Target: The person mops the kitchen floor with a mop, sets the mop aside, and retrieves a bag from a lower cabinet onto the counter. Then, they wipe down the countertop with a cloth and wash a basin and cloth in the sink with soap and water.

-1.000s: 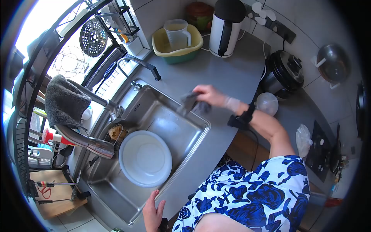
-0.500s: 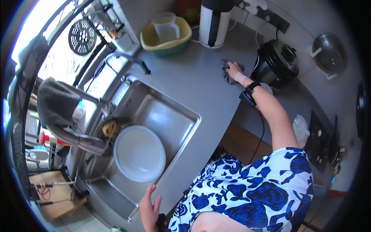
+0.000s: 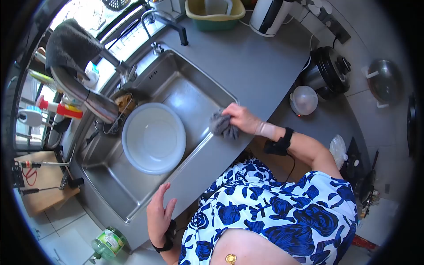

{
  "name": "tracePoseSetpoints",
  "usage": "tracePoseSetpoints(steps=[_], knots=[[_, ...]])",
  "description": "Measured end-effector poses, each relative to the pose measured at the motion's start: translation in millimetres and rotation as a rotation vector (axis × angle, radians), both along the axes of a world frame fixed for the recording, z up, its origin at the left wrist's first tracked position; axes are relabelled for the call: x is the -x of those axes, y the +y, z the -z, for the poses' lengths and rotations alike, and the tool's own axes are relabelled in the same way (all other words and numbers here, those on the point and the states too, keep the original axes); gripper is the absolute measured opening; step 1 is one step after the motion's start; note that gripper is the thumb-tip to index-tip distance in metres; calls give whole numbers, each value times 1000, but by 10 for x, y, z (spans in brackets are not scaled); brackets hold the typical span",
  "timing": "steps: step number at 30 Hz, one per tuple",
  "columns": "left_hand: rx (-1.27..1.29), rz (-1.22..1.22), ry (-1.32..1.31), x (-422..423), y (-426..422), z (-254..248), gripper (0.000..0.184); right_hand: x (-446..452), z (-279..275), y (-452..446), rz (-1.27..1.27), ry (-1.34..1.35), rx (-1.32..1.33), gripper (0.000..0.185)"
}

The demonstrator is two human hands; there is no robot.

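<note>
A bunched cloth (image 3: 223,126) is gripped in the right hand (image 3: 243,118), at the sink (image 3: 194,95) edge beside the bare table (image 3: 260,62). The left hand (image 3: 160,211) is empty, fingers spread; whether the table is touched cannot be told. The cloth is best spread under the palm and pressed evenly along the rim, clear of the basin (image 3: 154,137).
</note>
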State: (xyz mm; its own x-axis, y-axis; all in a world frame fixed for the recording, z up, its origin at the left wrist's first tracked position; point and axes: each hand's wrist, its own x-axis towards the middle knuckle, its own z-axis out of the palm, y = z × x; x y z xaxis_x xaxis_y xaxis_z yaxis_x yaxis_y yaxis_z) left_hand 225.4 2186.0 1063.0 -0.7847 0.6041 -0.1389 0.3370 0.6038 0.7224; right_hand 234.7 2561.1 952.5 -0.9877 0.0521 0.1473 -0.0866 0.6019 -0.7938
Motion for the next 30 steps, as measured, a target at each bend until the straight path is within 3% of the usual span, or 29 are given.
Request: tracePoseSetpoints(steps=[4,7,8,11,15,19,22,27,29,30], knots=[[14,-65,-24,-108,-186,29,46,-91,-145,562,393,81,98,25],[10,-87,-27,-177,-282,58,45,-269,-41,1209,509,109,-487,27],[3,-80,-26,-189,-315,71,45,-326,80,1329,585,-32,-503,27],[-3,-86,-30,-223,-404,115,45,-430,500,1325,658,-132,-508,28],[24,-141,-33,-265,-546,139,45,-448,377,372,243,-148,-424,30],[-14,-151,8,-296,-533,280,44,-185,329,-379,114,-138,-274,29],[-7,-186,-17,-324,-537,234,43,76,323,-612,0,-238,-358,26],[-9,-241,15,-467,-661,212,42,697,187,-281,-392,-467,-842,22],[4,-304,8,-586,-790,201,43,813,160,-216,-485,-634,-753,24],[16,-343,-3,-643,-796,197,43,839,230,-213,-522,-581,-720,25]])
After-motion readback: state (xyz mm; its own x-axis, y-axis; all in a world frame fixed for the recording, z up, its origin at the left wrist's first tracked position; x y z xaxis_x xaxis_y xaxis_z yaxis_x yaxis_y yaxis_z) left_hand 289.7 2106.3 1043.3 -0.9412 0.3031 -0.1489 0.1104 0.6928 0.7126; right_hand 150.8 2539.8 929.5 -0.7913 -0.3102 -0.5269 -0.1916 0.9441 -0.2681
